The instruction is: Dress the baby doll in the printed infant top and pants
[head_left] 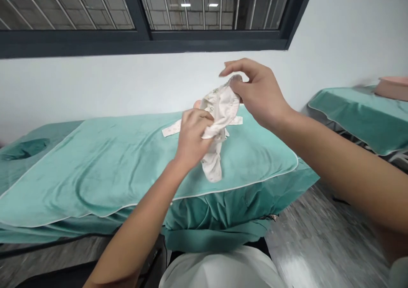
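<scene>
A small white baby garment (225, 107) with a faint print is held up above the green-covered bed (105, 160). My left hand (195, 133) is closed on its lower left side. My right hand (259, 88) grips its gathered top edge near the thumb, with the index finger stretched out above. Below the hands hangs a narrow white leg-like part (213, 169); whether it belongs to the same garment I cannot tell. Behind, a printed white sleeve (172, 128) lies to the left and another sleeve (236, 120) to the right. A pinkish rounded thing (197, 104) shows partly between them.
A white wall (95, 84) with a dark-framed barred window (210, 39) stands behind the bed. At the far left is a hollow (25, 148) in the bed cover. Another green-covered bed (353, 114) on the right bears a pink container (393, 89).
</scene>
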`<state>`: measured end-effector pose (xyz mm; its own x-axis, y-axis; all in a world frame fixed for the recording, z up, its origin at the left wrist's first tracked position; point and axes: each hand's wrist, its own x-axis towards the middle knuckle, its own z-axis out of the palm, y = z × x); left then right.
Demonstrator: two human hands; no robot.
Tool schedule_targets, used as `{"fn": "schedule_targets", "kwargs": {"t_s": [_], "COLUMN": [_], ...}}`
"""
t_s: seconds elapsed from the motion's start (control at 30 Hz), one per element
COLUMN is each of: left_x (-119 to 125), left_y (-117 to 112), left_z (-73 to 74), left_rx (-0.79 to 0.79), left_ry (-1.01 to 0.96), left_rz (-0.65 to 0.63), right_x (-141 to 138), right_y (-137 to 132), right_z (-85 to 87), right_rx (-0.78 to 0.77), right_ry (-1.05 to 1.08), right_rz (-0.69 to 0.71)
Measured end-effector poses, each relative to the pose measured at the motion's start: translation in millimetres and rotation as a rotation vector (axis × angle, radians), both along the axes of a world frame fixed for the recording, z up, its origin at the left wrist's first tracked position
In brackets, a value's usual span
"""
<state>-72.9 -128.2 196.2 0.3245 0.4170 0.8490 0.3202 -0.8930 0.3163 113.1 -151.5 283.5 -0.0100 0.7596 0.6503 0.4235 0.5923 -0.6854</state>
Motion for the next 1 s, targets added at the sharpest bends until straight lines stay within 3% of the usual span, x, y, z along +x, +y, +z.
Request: {"fn": "schedule_targets", "kwargs": {"t_s": [0.13,0.27,0.4,0.53,0.63,0.77,0.9,1.0], "left_x": [-25,-36,-53,-66,-60,-47,-47,-44], "left_y": [2,9,19,16,9,14,31,33], "left_z": [30.2,43.1,41.1,41.2,40.2,31.7,20.3,8.1], "left_rx": [-0.317,-0.618,-0.761,-0.778,-0.767,-0.773,-0.808,-0.940], "left_ry": [-0.379,-0.568,-0.426,-0.099,0.042,-0.220,-0.583,-0.600], "left_rz": [-0.185,-0.329,-0.323,-0.290,-0.244,-0.258,-0.392,-0.487], "right_x": [-4,-9,-9,-14,-26,-36,-30,-31], "right_y": [-16,-21,-13,2,8,13,21,28], "right_z": [5.9,0.6,-4.5,-12.6,-19.7,-25.2,-36.1,-49.1], "right_rx": [-0.110,-0.170,-0.092,-0.095,-0.141,-0.196,-0.395,-0.444], "right_ry": [-0.193,-0.448,-0.472,-0.241,-0.111,-0.081,-0.182,-0.094], "right_rz": [0.131,0.223,0.210,0.207,0.187,0.276,0.470,0.450]}}
